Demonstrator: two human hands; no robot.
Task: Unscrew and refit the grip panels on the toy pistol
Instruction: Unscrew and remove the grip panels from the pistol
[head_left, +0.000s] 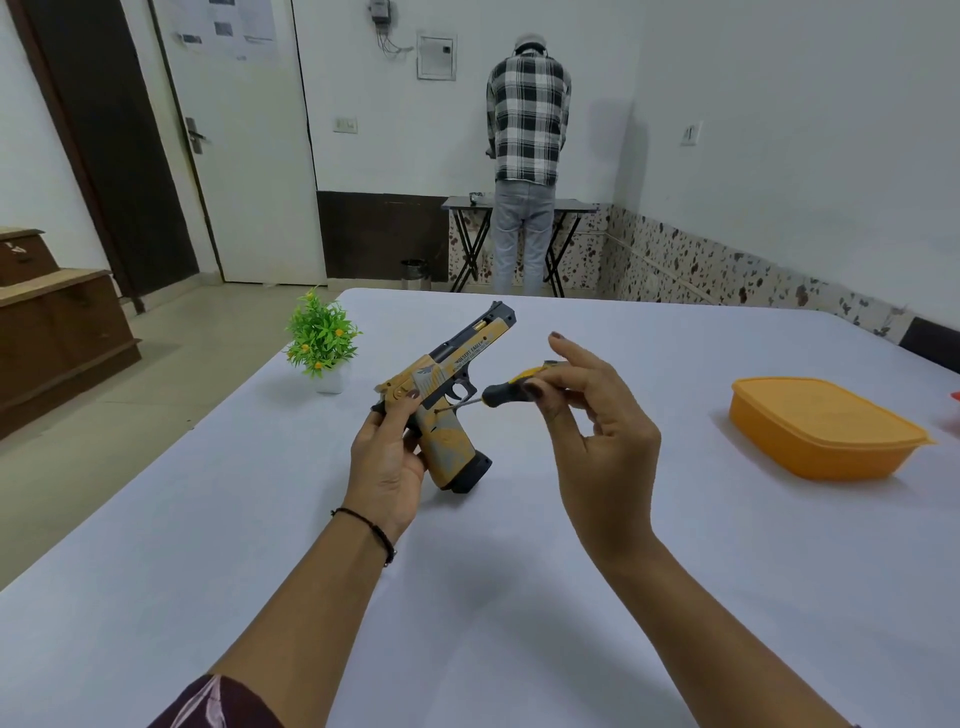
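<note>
Closest in, a maroon sleeve (218, 701) covers the left arm above the white desk (519, 597). The left hand (387, 462) holds the toy pistol (452, 364) up off the desk, fingers curled round the rear of its frame, thumb on the near side, muzzle tilted up and away. Right of the pistol, the right hand (597, 415) pinches a screwdriver (511, 387) by its black-and-yellow handle, index finger lifted straight. Its tip touches the top of the tan grip panel (447, 436). Far right of the pistol sits an orange container (826, 431); left of it, a small plant (322, 338).
</note>
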